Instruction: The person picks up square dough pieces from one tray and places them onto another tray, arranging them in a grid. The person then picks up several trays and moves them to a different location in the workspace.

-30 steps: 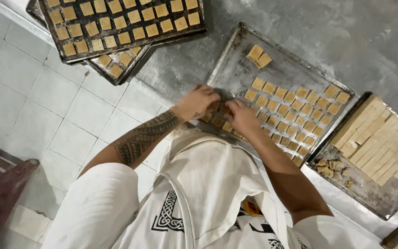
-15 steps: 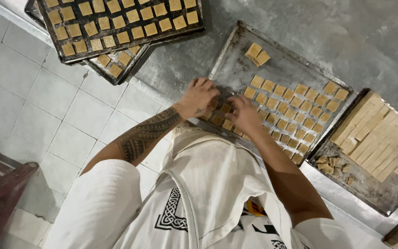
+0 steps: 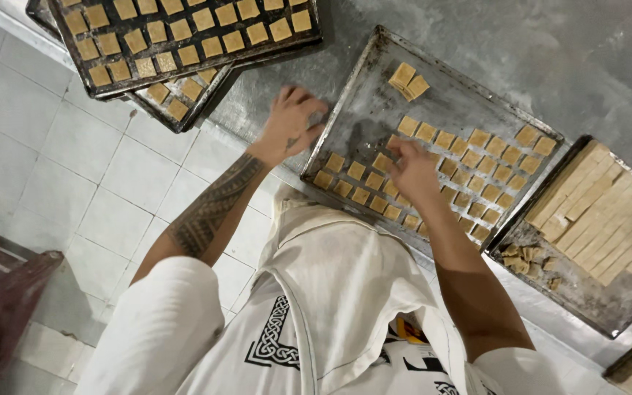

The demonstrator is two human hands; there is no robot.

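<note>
Left hand [image 3: 292,121] has left the slantwise tray [image 3: 374,102]; right hand [image 3: 412,170] touches squares [image 3: 382,162].

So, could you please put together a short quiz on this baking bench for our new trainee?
1. True or false: the left hand rests on the edge of the middle tray.
2. What does the right hand touch? A) dough squares on the middle tray B) the uncut strips C) the stacked trays
3. Fill in: the two loose squares lie near the tray's ___ edge.

Key: 1 true; 2 A; 3 far.
</note>
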